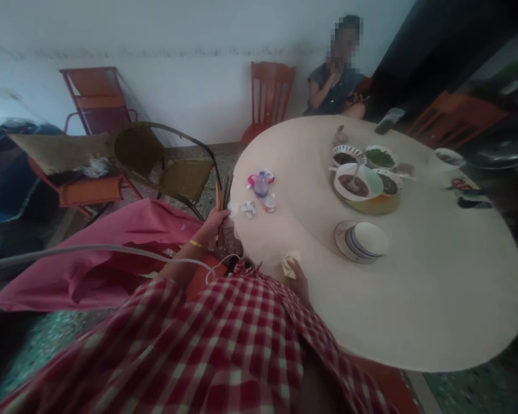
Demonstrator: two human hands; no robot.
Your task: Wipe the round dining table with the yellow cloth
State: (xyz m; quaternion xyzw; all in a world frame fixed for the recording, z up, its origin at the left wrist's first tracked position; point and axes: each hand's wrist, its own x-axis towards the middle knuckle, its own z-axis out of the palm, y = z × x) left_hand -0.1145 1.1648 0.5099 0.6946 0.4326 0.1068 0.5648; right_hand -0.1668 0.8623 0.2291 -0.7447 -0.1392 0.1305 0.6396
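Observation:
A bundle of chopsticks (pixel 223 194) stands roughly upright in my left hand (pixel 217 219), whose fingers are closed around it just off the table's left edge. Something white and crumpled (pixel 233 210) shows beside those fingers; I cannot tell whether they hold it too. On the near left part of the round table (pixel 418 310), my right hand (pixel 300 280) is closed on a pale yellow cloth (pixel 289 266) pressed to the top. Close by lie a purple-tinted bottle (pixel 261 185), a small white jar (pixel 270 202) and a silvery packet (pixel 249 209).
Stacked bowls (pixel 369 240) sit on a plate right of the cloth. Beyond them are several food dishes, one a white bowl (pixel 366 183) with a spoon. A person (pixel 334 92) sits at the far side. Chairs (pixel 172 172) and a pink cloth (pixel 112 247) are at the left.

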